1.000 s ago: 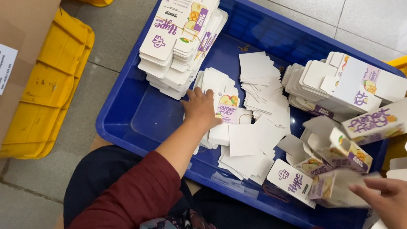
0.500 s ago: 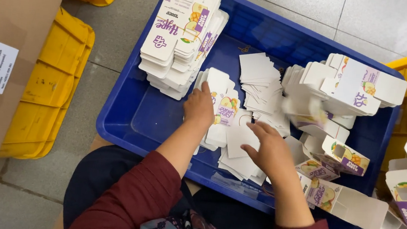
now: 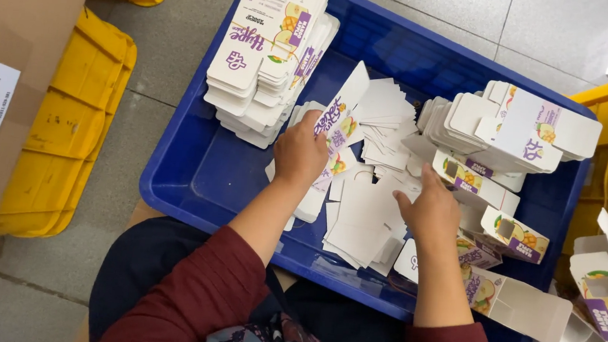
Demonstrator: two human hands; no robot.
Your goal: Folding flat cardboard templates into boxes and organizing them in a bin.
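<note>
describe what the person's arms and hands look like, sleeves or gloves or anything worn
Both arms wear dark red long sleeves pushed up to about the elbow, forearms bare. The left hand and right hand are bare: no gloves, rings, watch or bracelets visible.

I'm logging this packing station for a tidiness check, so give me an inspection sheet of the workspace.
Surface: blue tray, partly bare floor.
Job's things: flat carton blanks loose mid-tray; left hand lifts a printed blank; right hand rests on the blanks.
Clutter: stacked blanks; folded cartons.
Fingers: left closed on the blank, right spread.
Cables: nothing seen.
Surroundings: yellow crates, cardboard box, tiled floor.
</note>
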